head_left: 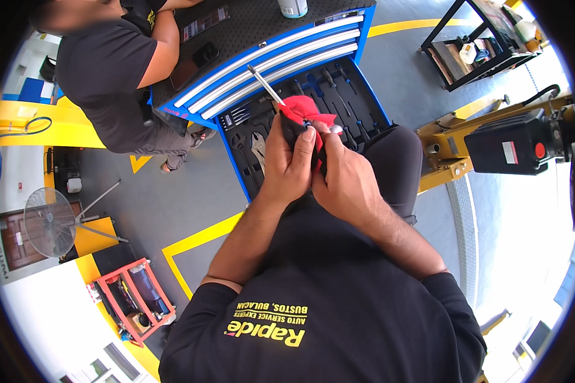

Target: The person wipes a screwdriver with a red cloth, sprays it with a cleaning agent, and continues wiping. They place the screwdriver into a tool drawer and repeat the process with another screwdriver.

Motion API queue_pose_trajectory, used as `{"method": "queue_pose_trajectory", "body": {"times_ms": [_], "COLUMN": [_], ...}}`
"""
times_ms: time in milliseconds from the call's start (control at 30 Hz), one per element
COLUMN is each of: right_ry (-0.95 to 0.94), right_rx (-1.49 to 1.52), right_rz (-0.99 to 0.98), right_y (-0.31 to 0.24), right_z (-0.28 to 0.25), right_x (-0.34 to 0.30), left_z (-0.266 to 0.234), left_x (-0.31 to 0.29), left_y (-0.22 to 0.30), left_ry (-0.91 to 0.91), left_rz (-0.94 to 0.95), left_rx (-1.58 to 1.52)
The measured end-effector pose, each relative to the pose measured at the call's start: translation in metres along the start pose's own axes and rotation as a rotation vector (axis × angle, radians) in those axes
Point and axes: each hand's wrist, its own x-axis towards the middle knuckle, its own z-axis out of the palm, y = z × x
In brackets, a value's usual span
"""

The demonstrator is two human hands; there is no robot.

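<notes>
Both of my hands meet over an open tool drawer (275, 121). My left hand (286, 159) is closed around the lower end of a hand tool with a slim silver shaft (266, 85), which points up and to the left. A red cloth (300, 107) is bunched about that lower end and hides the tool's handle. My right hand (346, 179) pinches the cloth, close against the left hand. Below them, locking pliers (258, 150) and several screwdrivers (329, 78) lie in the drawer's dark foam.
The drawer belongs to a blue tool cabinet (268, 56) with a black top, where a can (292, 7) stands. Another person (108, 70) leans at its left end. At right are a black shelf cart (476, 48) and a yellow lift with a black motor box (508, 143).
</notes>
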Motion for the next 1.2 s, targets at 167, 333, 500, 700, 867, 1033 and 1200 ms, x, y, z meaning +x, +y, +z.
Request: {"method": "queue_pose_trajectory", "body": {"times_ms": [167,333,500,700,867,1033,1200], "right_ry": [0.030,0.062,0.043,0.004,-0.051,-0.067,0.019], "right_rx": [-0.103,-0.076,-0.050,0.022,-0.107,-0.183,-0.142], "right_rz": [0.002,0.009,-0.053,-0.074,-0.061,-0.054,-0.087], "right_y": [0.002,-0.001,0.007,-0.002,-0.009,-0.010,-0.001], "right_z": [0.004,-0.007,-0.008,-0.011,-0.002,0.005,0.011], "right_x": [-0.001,0.002,0.002,-0.006,-0.006,-0.008,-0.008], "left_z": [-0.006,-0.029,-0.035,-0.014,0.000,-0.018,-0.019], "left_x": [0.016,0.028,-0.003,-0.011,-0.010,-0.003,-0.005], "left_y": [0.023,0.036,0.029,0.016,0.015,0.002,0.004], "left_ry": [0.158,0.283,0.122,-0.178,0.014,-0.080,0.062], "left_rz": [-0.237,-0.495,-0.421,-0.088,0.047,-0.073,-0.350], "left_rx": [0.082,-0.765,-0.962,-0.339,0.018,-0.314,-0.691]}}
